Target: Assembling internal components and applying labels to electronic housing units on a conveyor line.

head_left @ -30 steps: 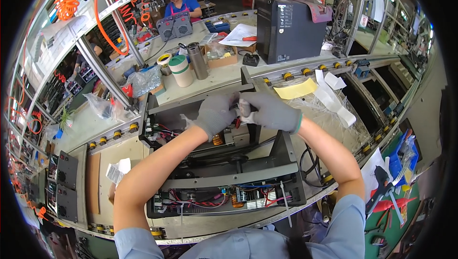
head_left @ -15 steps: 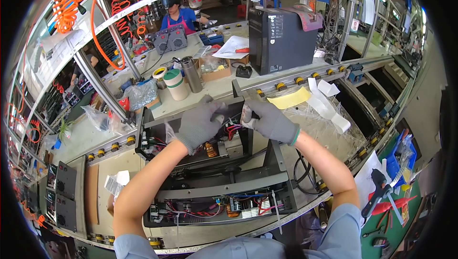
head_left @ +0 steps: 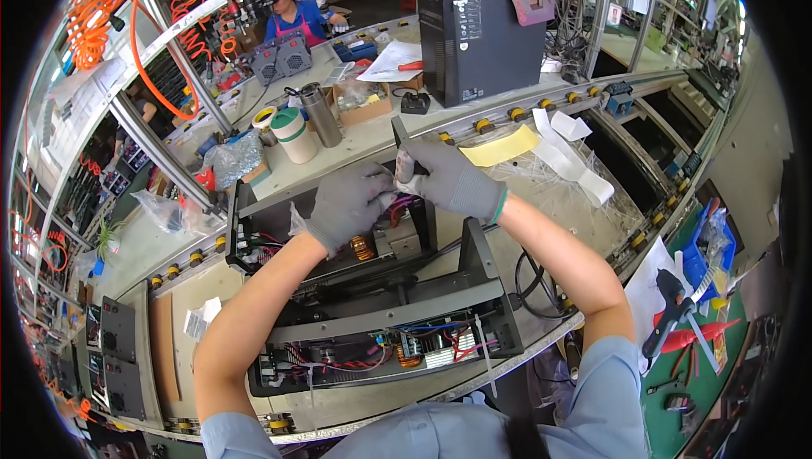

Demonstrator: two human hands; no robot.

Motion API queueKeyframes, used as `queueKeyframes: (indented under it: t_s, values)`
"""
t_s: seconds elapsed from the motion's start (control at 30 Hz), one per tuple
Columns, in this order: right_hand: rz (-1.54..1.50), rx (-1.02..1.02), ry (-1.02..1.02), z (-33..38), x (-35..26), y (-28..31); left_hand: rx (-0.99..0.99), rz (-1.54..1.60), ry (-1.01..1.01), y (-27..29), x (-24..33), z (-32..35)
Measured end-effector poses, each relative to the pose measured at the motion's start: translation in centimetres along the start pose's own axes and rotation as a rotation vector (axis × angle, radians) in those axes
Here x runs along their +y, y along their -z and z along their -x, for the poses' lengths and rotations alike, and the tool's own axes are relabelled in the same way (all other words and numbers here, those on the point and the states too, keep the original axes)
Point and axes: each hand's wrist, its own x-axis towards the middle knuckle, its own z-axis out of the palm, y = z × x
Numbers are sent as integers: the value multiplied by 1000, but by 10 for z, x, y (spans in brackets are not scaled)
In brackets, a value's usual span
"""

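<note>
Both my hands wear grey gloves and meet above the far black metal housing (head_left: 243,224), which is open and shows wires and a copper coil (head_left: 362,247). The fingers of my left hand (head_left: 348,203) are curled over its far edge. My right hand (head_left: 450,176) is closed beside it, fingertips bunched against those of the left. Whatever is pinched between them is hidden by the gloves. Pinkish wires (head_left: 397,212) run just below the fingers. Nearer to me lies a second open housing (head_left: 381,317), holding circuit parts, wires and another coil, with white cable ties sticking out.
Yellow paper (head_left: 501,148) and a white strip (head_left: 572,163) lie right of my hands. A tall dark grey cabinet (head_left: 486,49), a green-lidded cup (head_left: 293,136) and a steel tumbler (head_left: 320,115) stand behind. A glue gun (head_left: 670,307) is at right; a co-worker (head_left: 296,21) sits across.
My right hand has come in against my left, closing the gap between the fingertips. The whole view has shifted slightly. Both housings remain in place on the bench.
</note>
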Motion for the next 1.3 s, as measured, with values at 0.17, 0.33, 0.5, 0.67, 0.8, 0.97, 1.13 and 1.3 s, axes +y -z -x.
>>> queueKeyframes:
  t_s: [0.17,0.33,0.5,0.67,0.8,0.97,1.13,1.3]
  values:
    - [-80,29,-24,0,9,3,-168,233,187,1,-6,-2]
    - [-162,77,-46,-7,18,-2,-194,306,147,-4,-17,0]
    - [-78,108,-49,-9,18,-2,-224,384,168,-1,-17,-1]
    - [-70,89,-61,-5,6,-4,-217,352,134,0,-16,8]
    - [-186,-4,-1,10,11,-5,-243,201,173,-1,-3,0]
    - [31,-47,72,3,-11,-29,-25,265,215,-26,-45,26]
    - [7,15,31,40,-54,-8,46,33,-21,-35,-71,26]
    - [206,657,202,234,-151,48,-130,584,302,-35,-31,18]
